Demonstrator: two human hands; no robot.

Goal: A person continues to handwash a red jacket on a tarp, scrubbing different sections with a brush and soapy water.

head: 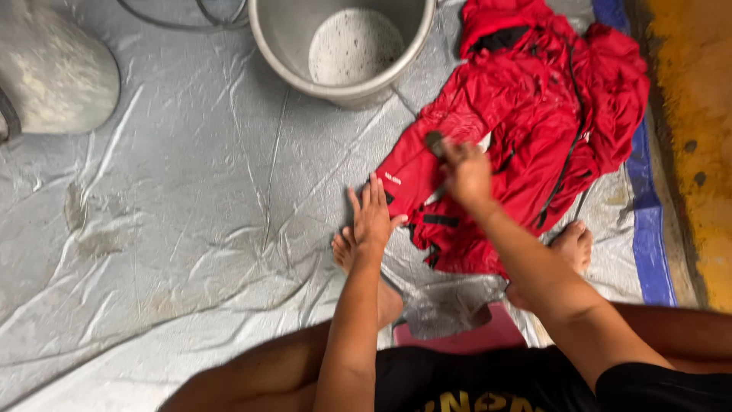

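The left hand (371, 216) lies flat, fingers together, on the edge of the red jacket (526, 137), which is spread on the grey sheet (191, 191). The right hand (467, 174), fingers clamped on a small brush (435, 143), rests on the jacket. A metal pot (343, 46) stands at 11 o'clock from the jacket.

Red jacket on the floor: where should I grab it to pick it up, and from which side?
Probably the collar end of the red jacket, at the top, near the metal basin. It lies bare there, while the left hand presses the lower sleeve flat and the right hand rubs the middle with a small dark thing. Come from the far side.
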